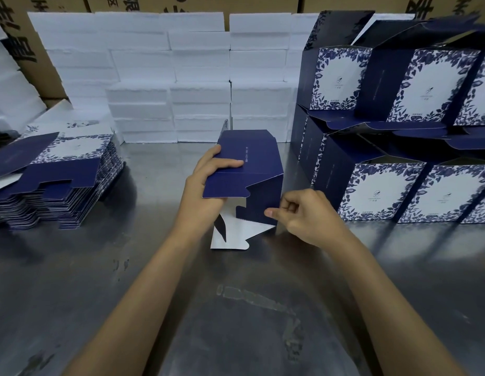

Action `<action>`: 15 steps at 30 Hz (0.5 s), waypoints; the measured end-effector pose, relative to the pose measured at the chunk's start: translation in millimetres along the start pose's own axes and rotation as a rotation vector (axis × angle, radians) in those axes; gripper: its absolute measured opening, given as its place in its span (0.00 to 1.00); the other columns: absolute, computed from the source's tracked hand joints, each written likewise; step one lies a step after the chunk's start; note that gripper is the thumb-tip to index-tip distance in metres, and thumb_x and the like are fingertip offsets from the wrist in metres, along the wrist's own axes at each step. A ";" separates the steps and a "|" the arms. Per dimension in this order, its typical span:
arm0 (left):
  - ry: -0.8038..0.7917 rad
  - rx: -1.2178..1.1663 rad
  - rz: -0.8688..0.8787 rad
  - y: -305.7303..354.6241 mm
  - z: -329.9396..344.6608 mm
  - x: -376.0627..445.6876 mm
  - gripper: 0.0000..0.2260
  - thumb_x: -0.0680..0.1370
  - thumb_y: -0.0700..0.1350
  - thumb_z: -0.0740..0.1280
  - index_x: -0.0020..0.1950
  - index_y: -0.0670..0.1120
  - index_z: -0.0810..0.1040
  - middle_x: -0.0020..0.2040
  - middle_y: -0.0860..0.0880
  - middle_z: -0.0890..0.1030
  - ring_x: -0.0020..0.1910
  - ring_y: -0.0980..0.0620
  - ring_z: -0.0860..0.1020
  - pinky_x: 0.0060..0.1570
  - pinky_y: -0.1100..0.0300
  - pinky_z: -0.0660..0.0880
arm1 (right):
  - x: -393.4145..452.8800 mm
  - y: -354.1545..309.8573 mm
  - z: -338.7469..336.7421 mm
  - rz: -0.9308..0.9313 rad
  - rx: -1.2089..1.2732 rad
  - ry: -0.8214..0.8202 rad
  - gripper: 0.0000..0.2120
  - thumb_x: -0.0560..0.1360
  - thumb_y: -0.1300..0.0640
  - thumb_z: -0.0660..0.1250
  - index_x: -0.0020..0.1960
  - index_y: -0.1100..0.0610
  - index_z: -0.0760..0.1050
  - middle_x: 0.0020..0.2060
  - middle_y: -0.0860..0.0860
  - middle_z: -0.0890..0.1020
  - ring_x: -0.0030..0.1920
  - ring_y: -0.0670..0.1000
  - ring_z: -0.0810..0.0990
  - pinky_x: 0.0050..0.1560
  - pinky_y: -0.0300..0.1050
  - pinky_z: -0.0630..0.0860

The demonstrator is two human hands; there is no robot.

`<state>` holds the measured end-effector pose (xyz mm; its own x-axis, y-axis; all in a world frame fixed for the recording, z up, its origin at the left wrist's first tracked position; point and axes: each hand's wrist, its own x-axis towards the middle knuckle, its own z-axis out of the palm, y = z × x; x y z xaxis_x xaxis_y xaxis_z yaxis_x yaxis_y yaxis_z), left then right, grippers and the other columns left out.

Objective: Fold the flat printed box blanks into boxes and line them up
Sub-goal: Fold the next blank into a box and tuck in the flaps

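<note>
A dark blue box blank (252, 161), partly opened into a box shape, stands on the steel table (154, 280) in the middle. My left hand (206, 180) grips its left edge, thumb on the top panel. My right hand (303, 215) pinches the lower right corner of its side panel. White bottom flaps (236, 234) hang loose below it on the table. A stack of flat printed blanks (51, 180) lies at the left. Folded blue-and-white floral boxes (399, 158) are stacked in rows at the right.
White foam blocks (170, 77) form a wall behind the work area. Brown cartons (192, 2) stand behind them. More white foam (8, 85) leans at the far left. The folded boxes at the right have open flaps jutting out.
</note>
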<state>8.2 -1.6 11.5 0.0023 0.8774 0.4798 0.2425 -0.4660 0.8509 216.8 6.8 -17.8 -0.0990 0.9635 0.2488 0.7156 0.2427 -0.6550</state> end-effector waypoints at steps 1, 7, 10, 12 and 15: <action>0.000 0.001 -0.001 0.1 0.3 0.1 0.21 0.72 0.26 0.71 0.59 0.47 0.81 0.75 0.49 0.68 0.65 0.70 0.71 0.58 0.75 0.68 | 0.2 0.4 0.2 -0.013 0.005 0.011 0.22 0.74 0.48 0.77 0.29 0.55 0.70 0.20 0.43 0.72 0.27 0.46 0.69 0.34 0.42 0.68; -0.010 -0.016 -0.011 1.1 0.6 -1.1 0.20 0.72 0.26 0.71 0.59 0.46 0.81 0.76 0.49 0.68 0.70 0.59 0.71 0.61 0.73 0.68 | 0.1 -0.4 -1.9 0.004 0.017 -0.005 0.21 0.73 0.45 0.77 0.31 0.56 0.73 0.22 0.44 0.73 0.28 0.45 0.71 0.36 0.41 0.72; -0.014 -0.018 -0.014 1.0 -0.1 -0.5 0.20 0.73 0.26 0.71 0.59 0.46 0.81 0.76 0.49 0.68 0.72 0.57 0.70 0.62 0.71 0.69 | -1.3 -4.0 -4.6 -0.037 0.090 0.061 0.22 0.72 0.43 0.77 0.30 0.54 0.71 0.22 0.44 0.71 0.28 0.45 0.69 0.32 0.36 0.67; -0.026 -0.026 -0.023 1.4 0.0 -0.1 0.20 0.72 0.27 0.72 0.60 0.45 0.81 0.76 0.49 0.68 0.73 0.56 0.70 0.64 0.68 0.70 | -1.9 -6.4 -4.9 -0.095 0.112 0.108 0.23 0.74 0.48 0.76 0.30 0.56 0.68 0.22 0.46 0.67 0.28 0.47 0.65 0.31 0.37 0.64; -0.045 -0.020 -0.030 3.0 0.8 -0.8 0.21 0.71 0.28 0.73 0.60 0.46 0.81 0.76 0.49 0.67 0.73 0.57 0.69 0.65 0.66 0.70 | -2.2 -8.6 -4.9 -0.107 0.077 0.117 0.23 0.75 0.50 0.76 0.31 0.59 0.67 0.23 0.48 0.66 0.28 0.48 0.64 0.32 0.41 0.64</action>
<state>9.7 -3.6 13.6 0.0396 0.8949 0.4445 0.2232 -0.4415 0.8691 214.3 2.1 -9.2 -0.0870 0.9132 0.3982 0.6500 0.3549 -0.6720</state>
